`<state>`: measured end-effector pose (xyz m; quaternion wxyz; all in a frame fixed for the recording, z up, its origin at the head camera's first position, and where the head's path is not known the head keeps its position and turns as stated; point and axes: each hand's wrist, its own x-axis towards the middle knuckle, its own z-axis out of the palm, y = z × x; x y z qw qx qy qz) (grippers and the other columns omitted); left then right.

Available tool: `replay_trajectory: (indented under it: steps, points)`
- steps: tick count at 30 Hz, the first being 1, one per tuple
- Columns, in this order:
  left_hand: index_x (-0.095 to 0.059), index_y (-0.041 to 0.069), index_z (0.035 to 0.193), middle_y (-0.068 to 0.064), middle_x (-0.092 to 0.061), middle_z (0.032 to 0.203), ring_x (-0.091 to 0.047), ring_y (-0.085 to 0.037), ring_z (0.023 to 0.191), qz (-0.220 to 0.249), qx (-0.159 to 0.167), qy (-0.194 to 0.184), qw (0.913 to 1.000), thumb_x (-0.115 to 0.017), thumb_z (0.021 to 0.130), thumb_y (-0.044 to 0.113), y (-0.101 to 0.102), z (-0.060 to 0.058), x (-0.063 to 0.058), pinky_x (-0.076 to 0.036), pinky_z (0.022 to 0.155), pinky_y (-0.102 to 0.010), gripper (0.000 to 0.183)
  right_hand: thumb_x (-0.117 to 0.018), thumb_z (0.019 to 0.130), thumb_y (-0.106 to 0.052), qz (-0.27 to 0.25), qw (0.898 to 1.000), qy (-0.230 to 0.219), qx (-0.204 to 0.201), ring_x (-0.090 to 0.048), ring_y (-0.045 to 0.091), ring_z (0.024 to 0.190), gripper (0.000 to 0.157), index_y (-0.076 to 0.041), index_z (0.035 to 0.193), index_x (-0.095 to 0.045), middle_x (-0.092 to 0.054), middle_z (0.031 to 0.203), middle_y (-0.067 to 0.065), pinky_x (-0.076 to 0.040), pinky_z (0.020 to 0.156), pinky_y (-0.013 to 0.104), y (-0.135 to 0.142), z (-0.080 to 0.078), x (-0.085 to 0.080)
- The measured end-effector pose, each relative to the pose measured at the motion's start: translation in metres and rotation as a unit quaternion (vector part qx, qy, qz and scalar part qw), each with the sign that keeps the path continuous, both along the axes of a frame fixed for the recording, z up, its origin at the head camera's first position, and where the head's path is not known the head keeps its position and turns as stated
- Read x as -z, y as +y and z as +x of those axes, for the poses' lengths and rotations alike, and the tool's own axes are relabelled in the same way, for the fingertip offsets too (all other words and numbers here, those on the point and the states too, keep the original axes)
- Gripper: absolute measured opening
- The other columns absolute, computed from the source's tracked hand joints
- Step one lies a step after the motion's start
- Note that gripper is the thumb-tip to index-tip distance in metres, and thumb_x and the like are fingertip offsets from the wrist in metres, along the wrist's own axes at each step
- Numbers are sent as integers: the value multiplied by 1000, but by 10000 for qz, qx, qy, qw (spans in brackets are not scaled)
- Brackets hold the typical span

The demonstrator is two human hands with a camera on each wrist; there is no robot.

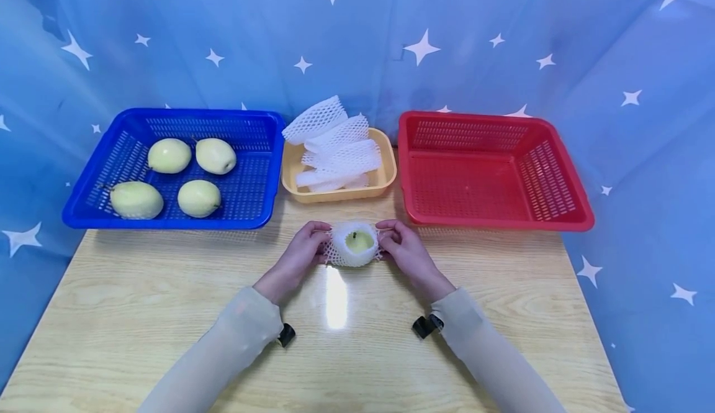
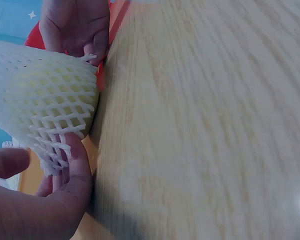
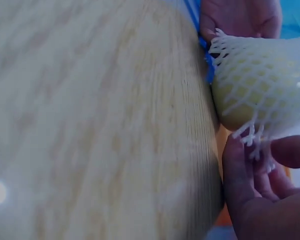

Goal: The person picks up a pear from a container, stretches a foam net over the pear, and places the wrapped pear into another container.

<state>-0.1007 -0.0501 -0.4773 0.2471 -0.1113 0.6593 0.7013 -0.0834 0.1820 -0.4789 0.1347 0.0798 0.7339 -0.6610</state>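
Note:
A pale green pear (image 1: 360,241) stands on the table, stem upward, inside a white foam net sleeve (image 1: 341,253). In both wrist views the netting covers most of the pear, and its lower side shows bare near the table. My left hand (image 1: 304,248) holds the sleeve's lower edge on the left; in the left wrist view its fingers hook the strands while the thumb stands apart. On the opposite side my right hand (image 1: 408,251) pinches the sleeve's edge between thumb and fingers, with loose strands (image 3: 255,142) sticking out there.
A blue basket (image 1: 167,223) with several pears (image 1: 199,199) stands at the back left. In the back middle, a yellow tray (image 1: 335,197) holds several foam nets (image 1: 341,158). The red basket (image 1: 497,222) is at the back right, before a blue star-patterned curtain (image 1: 357,40).

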Motion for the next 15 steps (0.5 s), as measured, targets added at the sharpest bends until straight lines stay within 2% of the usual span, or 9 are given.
replay_trajectory:
  steps: [5,10,13,15]
  points:
    - [-53,-1,129,-8,-60,102,-55,-13,82,-186,72,85,9998,-52,105,7,3,-3,-2,-51,67,-22,26,-55,99,3,591,9978,232,-180,-59,13,87,29,5,128,-59,-63,97,9,-54,72,23,0,-1,-3]
    - [-51,-2,131,-9,-62,100,-57,-14,82,-501,224,314,9980,-54,103,3,4,-7,-1,-52,69,-25,29,-54,101,1,977,9934,401,-441,-64,18,84,26,0,126,-61,-65,95,13,-58,70,31,1,-2,-5]
    - [-52,-2,130,-7,-60,95,-57,-15,78,-834,330,545,9945,-55,101,1,6,-9,0,-53,67,-25,30,-54,100,1,1276,9883,570,-614,-64,19,81,25,-1,122,-63,-65,91,12,-58,69,32,1,-2,-7]
    - [-54,-2,128,-6,-59,91,-56,-14,76,-1197,429,793,9887,-55,98,0,7,-9,-1,-52,66,-24,30,-54,98,2,1441,9850,632,-703,-63,19,80,24,-2,120,-64,-65,88,11,-57,68,31,1,-2,-8]
